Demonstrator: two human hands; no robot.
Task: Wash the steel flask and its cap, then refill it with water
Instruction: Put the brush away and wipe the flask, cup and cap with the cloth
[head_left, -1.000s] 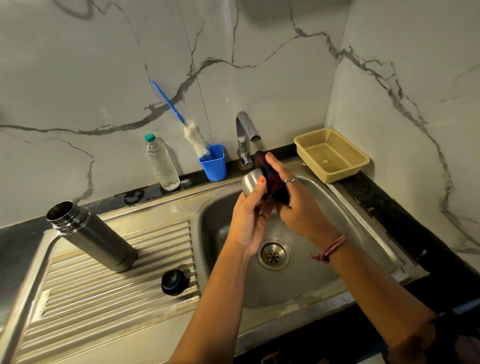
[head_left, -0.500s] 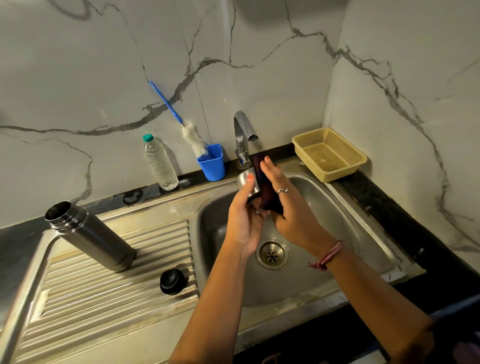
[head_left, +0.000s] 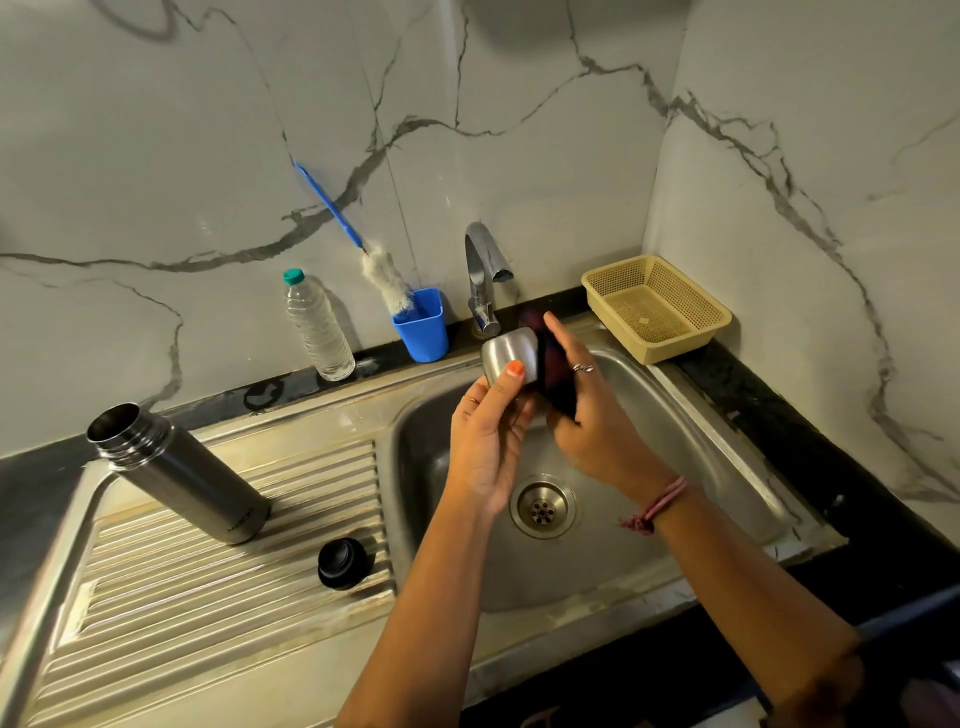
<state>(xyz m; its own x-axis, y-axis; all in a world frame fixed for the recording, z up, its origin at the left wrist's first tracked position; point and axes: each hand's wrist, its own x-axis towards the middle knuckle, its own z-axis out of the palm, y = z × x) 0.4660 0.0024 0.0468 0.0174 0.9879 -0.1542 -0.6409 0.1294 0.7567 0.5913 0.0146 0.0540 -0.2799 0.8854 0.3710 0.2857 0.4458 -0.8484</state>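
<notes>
Steel flask (head_left: 179, 475) is standing uncapped on the ribbed drainboard (head_left: 218, 582), leaning toward the far left in this wide view, its open mouth near the board's raised left edge. Black inner stopper (head_left: 342, 563) is sitting just right of the flask's base, close to the lip where the drainboard is meeting the sink basin (head_left: 691, 447).

Steel cap (head_left: 508, 352) is being held over the basin's back rim, just below the tap (head_left: 483, 275). Left hand (head_left: 488, 441) is gripping the cap, thumb curled over its side. Right hand (head_left: 592, 421) is pressing a dark scrub pad (head_left: 553, 374) against the cap, fingers extended along the pad and thumb hidden behind it; whether the pad is reaching inside the cap cannot be told.

Drain (head_left: 542, 506) is lying in open basin floor beneath both wrists, with bare steel around it. Along the back ledge, left to right: clear plastic bottle (head_left: 318, 327), blue cup (head_left: 422, 326) holding a blue-handled bottle brush (head_left: 363, 249), then, past the tap, a yellow mesh basket (head_left: 655, 307) sitting at the basin's far right corner against the wall.
</notes>
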